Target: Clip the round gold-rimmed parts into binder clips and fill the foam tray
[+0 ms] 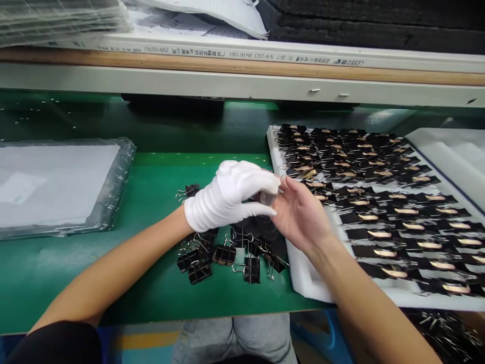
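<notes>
The person's left hand (237,194), covered by a white glove (200,211), meets the bare right hand (301,212) above the table (147,283), near the left edge of a white foam tray (312,285). A small clear piece (267,198) shows between the gloved thumb and fingers, close to the right palm. The left grip is curled around it with the fingertips apart; whether that hand or the other carries the piece cannot be told. The right grip is half hidden behind the glove, so its state cannot be told either. Loose binder clips (224,255) lie heaped below the hands, while rows of black clips (369,218) with tan pieces fill much of the foam tray.
</notes>
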The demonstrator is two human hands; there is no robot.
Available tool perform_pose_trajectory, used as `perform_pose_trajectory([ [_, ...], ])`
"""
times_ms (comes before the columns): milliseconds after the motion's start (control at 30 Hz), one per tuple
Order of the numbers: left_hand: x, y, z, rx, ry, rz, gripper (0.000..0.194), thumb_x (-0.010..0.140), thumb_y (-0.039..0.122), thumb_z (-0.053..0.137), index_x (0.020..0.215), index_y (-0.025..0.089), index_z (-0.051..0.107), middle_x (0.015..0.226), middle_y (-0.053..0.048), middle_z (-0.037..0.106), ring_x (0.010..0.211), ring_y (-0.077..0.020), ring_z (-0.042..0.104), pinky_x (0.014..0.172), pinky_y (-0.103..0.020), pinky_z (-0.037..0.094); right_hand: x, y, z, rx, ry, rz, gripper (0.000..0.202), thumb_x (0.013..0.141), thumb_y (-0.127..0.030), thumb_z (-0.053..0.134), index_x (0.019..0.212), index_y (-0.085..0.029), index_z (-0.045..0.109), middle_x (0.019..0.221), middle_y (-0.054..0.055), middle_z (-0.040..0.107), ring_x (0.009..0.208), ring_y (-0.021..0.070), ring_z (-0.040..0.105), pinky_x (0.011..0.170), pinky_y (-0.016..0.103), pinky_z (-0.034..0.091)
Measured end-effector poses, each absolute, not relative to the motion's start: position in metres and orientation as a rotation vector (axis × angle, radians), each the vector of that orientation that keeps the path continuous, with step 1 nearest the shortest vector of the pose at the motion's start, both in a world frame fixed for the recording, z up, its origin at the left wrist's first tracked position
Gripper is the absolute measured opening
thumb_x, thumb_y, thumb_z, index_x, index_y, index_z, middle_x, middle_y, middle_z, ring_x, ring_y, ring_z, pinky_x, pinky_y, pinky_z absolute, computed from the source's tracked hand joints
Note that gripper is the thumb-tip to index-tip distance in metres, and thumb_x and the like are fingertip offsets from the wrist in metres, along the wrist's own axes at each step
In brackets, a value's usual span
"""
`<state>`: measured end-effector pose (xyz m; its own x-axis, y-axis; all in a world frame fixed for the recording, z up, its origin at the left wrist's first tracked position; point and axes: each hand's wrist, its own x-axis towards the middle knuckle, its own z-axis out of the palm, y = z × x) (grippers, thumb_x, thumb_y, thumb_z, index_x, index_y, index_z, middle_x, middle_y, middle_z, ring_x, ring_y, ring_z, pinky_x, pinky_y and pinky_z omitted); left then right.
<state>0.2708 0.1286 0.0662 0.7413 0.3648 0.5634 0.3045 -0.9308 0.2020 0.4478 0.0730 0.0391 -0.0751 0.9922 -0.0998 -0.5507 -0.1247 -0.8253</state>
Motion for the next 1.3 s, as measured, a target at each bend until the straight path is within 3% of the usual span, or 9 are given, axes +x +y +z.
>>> perform_pose_trajectory([
  [167,0.27,0.127,0.063,3.06,0.672,0.862,0.022,0.099,0.047,0.061,0.1,0.03,0.075,0.129,-0.003,0.074,0.122,-0.0268,0.062,0.104,-0.048,0.043,0.446,0.067,0.041,-0.767,-0.754,1.602,0.021,0.095,-0.042,0.059,0.097,-0.027,0.074,0.093,0.0,0.076,0.091,0.0173,0.074,0.076,0.029,0.065],
  [333,0.274,0.123,0.061,2.951,0.815,1.196,0.015,0.092,0.036,0.066,0.1,0.024,0.072,0.138,-0.01,0.066,0.123,-0.0289,0.061,0.103,-0.047,0.045,0.447,0.065,0.041,-0.766,-0.772,1.634,0.03,0.088,-0.031,0.076,0.118,-0.029,0.073,0.112,0.001,0.078,0.097,0.0184,0.075,0.088,0.033,0.065],
  [500,0.28,0.114,0.059,2.735,0.942,1.217,0.049,0.087,0.038,0.07,0.131,0.017,0.059,0.131,-0.016,0.066,0.121,-0.0303,0.064,0.102,-0.046,0.049,0.449,0.068,0.035,-0.808,-0.812,1.488,0.029,0.082,-0.034,0.086,0.109,-0.028,0.077,0.111,0.002,0.079,0.102,0.0199,0.074,0.095,0.036,0.063],
  [633,0.281,0.112,0.061,2.414,1.001,1.09,0.055,0.09,0.036,0.068,0.139,0.018,0.05,0.108,-0.007,0.072,0.093,-0.0185,0.071,0.088,-0.035,0.054,0.451,0.07,0.031,-0.856,-0.854,1.371,0.027,0.078,-0.035,0.089,0.102,-0.029,0.079,0.104,0.0,0.078,0.094,0.016,0.07,0.085,0.03,0.061],
  [767,0.274,0.117,0.075,2.214,0.987,0.919,0.042,0.091,0.031,0.066,0.13,0.018,0.056,0.09,0.0,0.071,0.079,-0.0123,0.067,0.077,-0.027,0.053,0.45,0.069,0.029,-0.904,-0.94,1.281,0.025,0.076,-0.033,0.09,0.098,-0.028,0.079,0.104,0.0,0.076,0.089,0.0148,0.067,0.077,0.029,0.06],
  [900,0.258,0.129,0.094,2.339,1.01,0.667,0.034,0.098,0.044,0.056,0.116,0.017,0.066,0.087,-0.002,0.073,0.077,-0.0143,0.066,0.073,-0.028,0.049,0.449,0.069,0.027,-0.932,-0.988,1.287,0.025,0.077,-0.036,0.09,0.096,-0.025,0.079,0.098,0.002,0.077,0.088,0.0166,0.071,0.078,0.033,0.062],
  [1067,0.243,0.145,0.09,2.913,1.351,0.129,0.058,0.092,0.069,0.054,0.073,0.016,0.068,0.058,-0.006,0.062,0.061,-0.0213,0.062,0.067,-0.033,0.038,0.451,0.07,0.027,-0.926,-0.941,1.288,0.023,0.077,-0.035,0.09,0.094,-0.025,0.079,0.1,0.002,0.078,0.091,0.0156,0.072,0.076,0.027,0.062],
  [1200,0.242,0.153,0.077,3.068,1.294,-0.162,0.05,0.099,0.048,0.051,0.063,0.016,0.065,0.055,-0.007,0.061,0.056,-0.0193,0.059,0.068,-0.033,0.034,0.453,0.072,0.026,-0.91,-0.86,1.371,0.02,0.077,-0.033,0.09,0.092,-0.026,0.079,0.1,0.0,0.077,0.09,0.013,0.071,0.077,0.023,0.061],
  [1300,0.242,0.152,0.079,3.032,1.335,0.207,0.053,0.101,0.041,0.047,0.056,0.016,0.059,0.051,-0.005,0.055,0.053,-0.0157,0.052,0.065,-0.032,0.03,0.454,0.073,0.028,-0.917,-0.799,1.469,0.022,0.075,-0.032,0.091,0.093,-0.025,0.08,0.103,0.001,0.076,0.091,0.0125,0.07,0.074,0.02,0.06],
])
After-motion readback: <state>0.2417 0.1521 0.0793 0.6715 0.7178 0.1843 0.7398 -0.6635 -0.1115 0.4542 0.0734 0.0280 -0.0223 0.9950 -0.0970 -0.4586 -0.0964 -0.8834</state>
